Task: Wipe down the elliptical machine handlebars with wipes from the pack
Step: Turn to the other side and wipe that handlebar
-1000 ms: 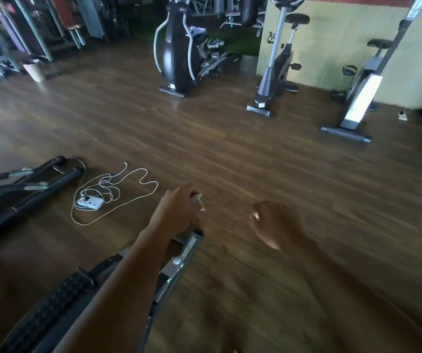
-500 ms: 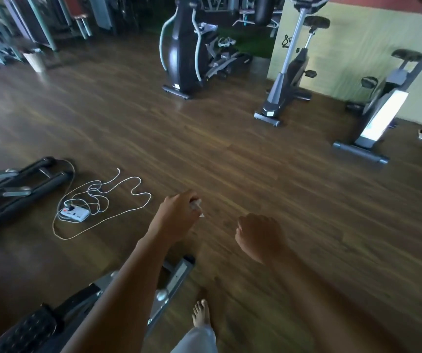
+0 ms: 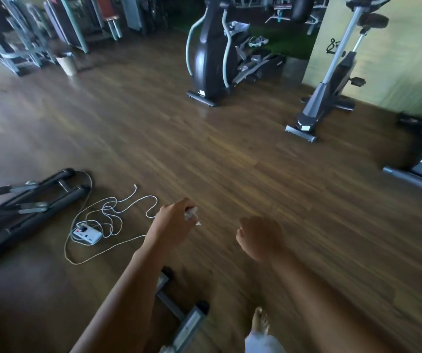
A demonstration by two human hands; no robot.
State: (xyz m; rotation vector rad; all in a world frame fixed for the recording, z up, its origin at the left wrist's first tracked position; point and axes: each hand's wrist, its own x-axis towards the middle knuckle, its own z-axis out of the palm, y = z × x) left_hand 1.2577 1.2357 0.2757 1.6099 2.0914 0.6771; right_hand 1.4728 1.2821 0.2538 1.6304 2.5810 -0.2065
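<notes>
Head-worn view over a dark wooden gym floor (image 3: 230,161). The left hand (image 3: 171,222) pinched a small crumpled white wipe (image 3: 191,215) in its curled fingertips. The right hand (image 3: 259,236) was curled into a fist with nothing showing in it. The elliptical machine (image 3: 212,54), with pale curved handlebars (image 3: 187,49), stood toward the floor's far edge, well apart from both hands (the wipe pack was out of view).

A loose white cord (image 3: 118,212) looped from a power strip (image 3: 86,234) near the floor's left edge. A metal base rail (image 3: 189,324) lay near a bare foot (image 3: 259,324).

Likely hazards: a step drifting left could snag the cord, the bare toes could strike the rail, and so light a pinch could let the wipe fall on the way across.
</notes>
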